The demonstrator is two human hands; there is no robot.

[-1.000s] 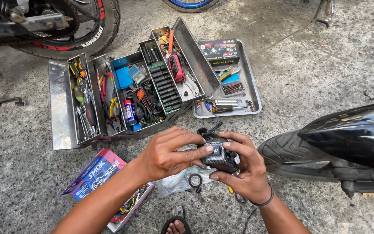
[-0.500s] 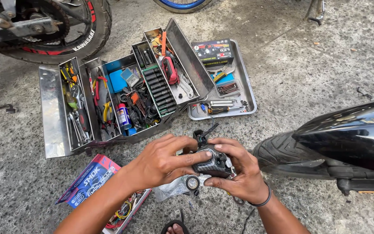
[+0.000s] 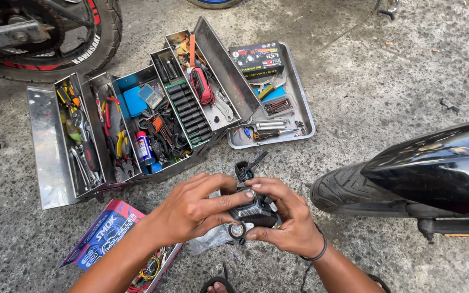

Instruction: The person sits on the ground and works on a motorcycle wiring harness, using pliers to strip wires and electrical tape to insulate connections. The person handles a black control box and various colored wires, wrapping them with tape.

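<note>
Both hands are wrapping around a small black switch housing [image 3: 257, 209], low in the middle of the shot: left hand [image 3: 196, 209] is closing its grip over the top, right hand [image 3: 286, 222] is cupping it underneath. Open metal toolbox [image 3: 44, 146] is sitting at 10 o'clock, steel tray [image 3: 305, 116] at 12, black tyre [image 3: 337, 187] at 3, all on concrete floor [image 3: 397, 81].

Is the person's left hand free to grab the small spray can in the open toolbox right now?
Probably not at once: the left hand and right hand both grip a small black part. The spray can lies uncovered in the toolbox just ahead, so the path looks open.
</note>
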